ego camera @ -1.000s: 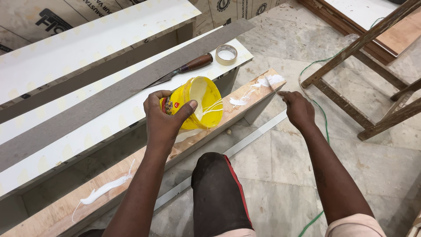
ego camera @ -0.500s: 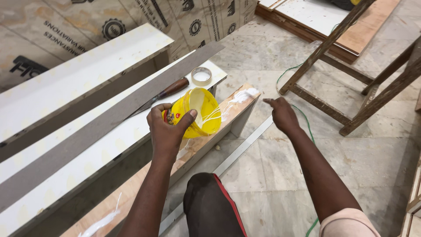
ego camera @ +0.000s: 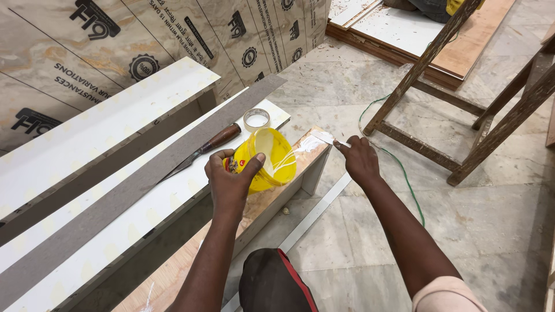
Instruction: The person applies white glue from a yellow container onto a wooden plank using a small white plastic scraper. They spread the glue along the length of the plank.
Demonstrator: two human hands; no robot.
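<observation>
Since the earlier frames the right hand [ego camera: 359, 160] has swung in toward the near end of the long plywood strip [ego camera: 272, 196], and the view has tipped up a bit, so more of the stacked printed plywood sheets [ego camera: 144, 46] shows behind.

Using the round yellow plastic tub of white glue [ego camera: 267, 160] as the landmark: the left hand [ego camera: 230, 182] is wrapped around it from the near-left side, thumb over the rim, holding it tilted so the mouth faces right, with white strings of glue hanging inside. Just right of the tub, the end of the plywood strip already has a white smear [ego camera: 309, 143] on it. The rest of the strip, running back toward the knee, looks mostly bare, so I'd guess the gluing is only just started.

The right hand is pinched shut on what looks like a thin pale scrap or spreader [ego camera: 329, 138], its tip on that smear. Can't tell exactly what it is.

Behind the tub sits a small roll of clear tape [ego camera: 256, 119], and left of it a wooden-handled chisel [ego camera: 202, 150] lies on the white laminate bench [ego camera: 115, 225], beside a long grey strip [ego camera: 139, 179]. Far right of the tub are a wooden trestle [ego camera: 428, 110] and a green cord [ego camera: 404, 179] on the marble floor [ego camera: 491, 231].
</observation>
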